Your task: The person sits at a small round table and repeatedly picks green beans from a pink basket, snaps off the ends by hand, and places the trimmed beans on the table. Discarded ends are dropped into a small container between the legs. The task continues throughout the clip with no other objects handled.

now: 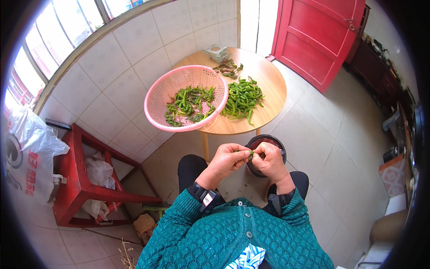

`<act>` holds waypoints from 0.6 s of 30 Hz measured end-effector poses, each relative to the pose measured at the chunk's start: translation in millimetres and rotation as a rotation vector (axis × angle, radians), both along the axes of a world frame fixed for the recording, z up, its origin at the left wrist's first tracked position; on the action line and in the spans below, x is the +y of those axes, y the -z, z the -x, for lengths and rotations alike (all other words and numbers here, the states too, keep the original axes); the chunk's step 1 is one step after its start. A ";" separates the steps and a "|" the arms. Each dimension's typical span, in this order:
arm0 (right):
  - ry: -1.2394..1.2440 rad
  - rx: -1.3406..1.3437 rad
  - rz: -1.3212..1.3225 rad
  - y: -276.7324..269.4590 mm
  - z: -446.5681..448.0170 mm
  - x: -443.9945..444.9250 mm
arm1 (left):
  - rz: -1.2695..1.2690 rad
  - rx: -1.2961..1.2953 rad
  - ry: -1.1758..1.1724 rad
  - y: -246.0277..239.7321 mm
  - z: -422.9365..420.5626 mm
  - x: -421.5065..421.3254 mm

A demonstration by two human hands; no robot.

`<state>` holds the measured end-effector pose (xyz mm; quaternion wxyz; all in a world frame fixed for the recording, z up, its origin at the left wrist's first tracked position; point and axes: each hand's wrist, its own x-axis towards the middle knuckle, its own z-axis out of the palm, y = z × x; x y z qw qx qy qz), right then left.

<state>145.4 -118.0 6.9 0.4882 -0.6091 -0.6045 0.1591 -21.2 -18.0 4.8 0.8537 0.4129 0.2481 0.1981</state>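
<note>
Both hands meet in front of my lap, above a dark bucket (pixel 283 144) on the floor. My left hand (pixel 224 161) pinches a green chili pepper (pixel 251 152), most of it hidden by the fingers. At the pepper's end, my right hand (pixel 271 160) has thumb and forefinger closed; whether they grip its stem is too small to tell. Beyond them, a pink plastic colander (pixel 153 101) stands near the edge of a round wooden table (pixel 273 84), with green peppers (pixel 188 101) inside. Beside it lies a heap of green peppers (pixel 243 97) on the tabletop.
Darker wilted peppers or scraps (pixel 230 69) and a clear plastic container (pixel 218 53) sit at the table's back. A red wooden stool (pixel 75 168) with plastic bags stands at left. A red door (pixel 315 40) is ajar at back right. Tiled floor (pixel 312 134) stretches rightward.
</note>
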 end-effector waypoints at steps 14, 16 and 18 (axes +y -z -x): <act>-0.247 1.002 0.234 0.7 -9.7 -10.2 | 0.188 -0.165 0.135 8.0 2.7 5.5; -0.282 1.076 0.235 3.3 -11.3 -11.1 | 0.224 -0.204 0.144 12.8 1.6 5.0; -0.385 1.168 0.203 4.7 -14.3 -11.9 | 0.248 -0.201 0.161 17.6 0.5 6.0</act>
